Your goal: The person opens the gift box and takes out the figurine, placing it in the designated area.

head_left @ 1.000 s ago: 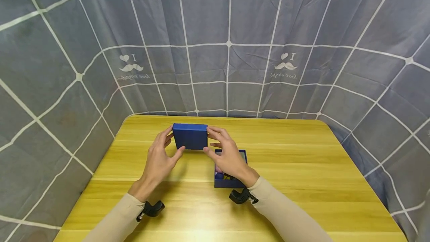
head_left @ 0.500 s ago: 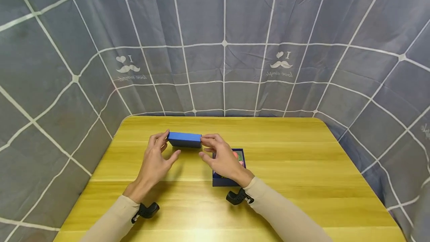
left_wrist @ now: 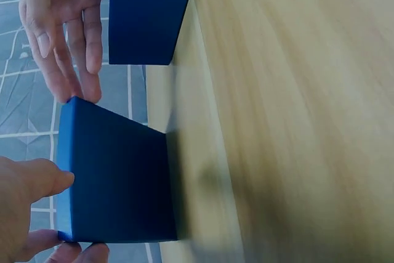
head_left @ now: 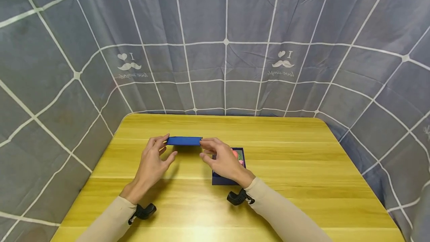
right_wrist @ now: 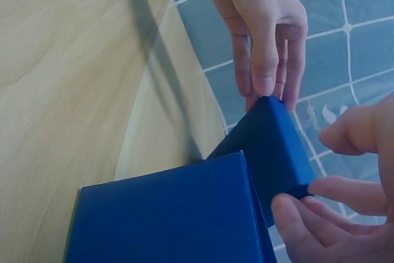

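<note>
A blue box lid [head_left: 184, 141] is held between both hands over the left-centre of the table, showing just a narrow strip in the head view. My left hand [head_left: 152, 165] grips its left end, fingertips at the corner. At the opposite end, my right hand [head_left: 223, 161] holds the other corner with its fingertips. In the left wrist view the lid [left_wrist: 117, 180] appears as a dark blue slab close over the wood. Partly covered by my right hand and wrist is an open blue box [head_left: 223, 180] with pink and green items inside.
Yellow wood-grain table [head_left: 285, 167] lies under everything, extending well to the right of the box. A grey curtain [head_left: 248, 62] with white grid lines surrounds its back and sides. Black wrist mounts [head_left: 144, 211] hang below both sleeves.
The lid has tipped from showing its broad face to showing a thin edge, and sits lower and slightly further left. Both hands moved with it. The open box stays put.
</note>
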`<state>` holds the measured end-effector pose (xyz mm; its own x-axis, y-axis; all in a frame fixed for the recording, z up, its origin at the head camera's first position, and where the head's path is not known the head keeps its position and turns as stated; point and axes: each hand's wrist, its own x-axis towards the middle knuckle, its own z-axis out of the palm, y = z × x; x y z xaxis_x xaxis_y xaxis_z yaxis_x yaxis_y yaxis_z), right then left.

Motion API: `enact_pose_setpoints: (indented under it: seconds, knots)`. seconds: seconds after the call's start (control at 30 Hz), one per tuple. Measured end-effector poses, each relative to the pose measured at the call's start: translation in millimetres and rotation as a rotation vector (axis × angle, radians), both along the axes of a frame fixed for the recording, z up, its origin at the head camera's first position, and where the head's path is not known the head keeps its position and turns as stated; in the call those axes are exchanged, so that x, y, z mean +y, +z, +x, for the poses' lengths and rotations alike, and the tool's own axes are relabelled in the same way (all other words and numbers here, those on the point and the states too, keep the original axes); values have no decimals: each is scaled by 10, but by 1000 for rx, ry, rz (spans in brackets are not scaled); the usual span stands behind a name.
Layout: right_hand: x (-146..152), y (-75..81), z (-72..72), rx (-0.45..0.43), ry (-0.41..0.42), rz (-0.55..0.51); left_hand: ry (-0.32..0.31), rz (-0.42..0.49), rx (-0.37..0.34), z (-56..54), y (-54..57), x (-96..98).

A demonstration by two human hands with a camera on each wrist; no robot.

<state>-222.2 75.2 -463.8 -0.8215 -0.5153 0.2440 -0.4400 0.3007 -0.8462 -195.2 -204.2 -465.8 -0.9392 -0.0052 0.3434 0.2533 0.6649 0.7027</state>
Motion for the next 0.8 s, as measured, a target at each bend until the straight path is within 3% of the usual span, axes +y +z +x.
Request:
enact_pose_setpoints:
  seconds: [0.23, 0.8]
  knots:
    - [30, 24, -21, -11, 9, 87, 4, -20, -24, 27, -42, -20]
    - [1, 76, -114, 69, 41, 321, 21, -44, -61, 58, -133, -77]
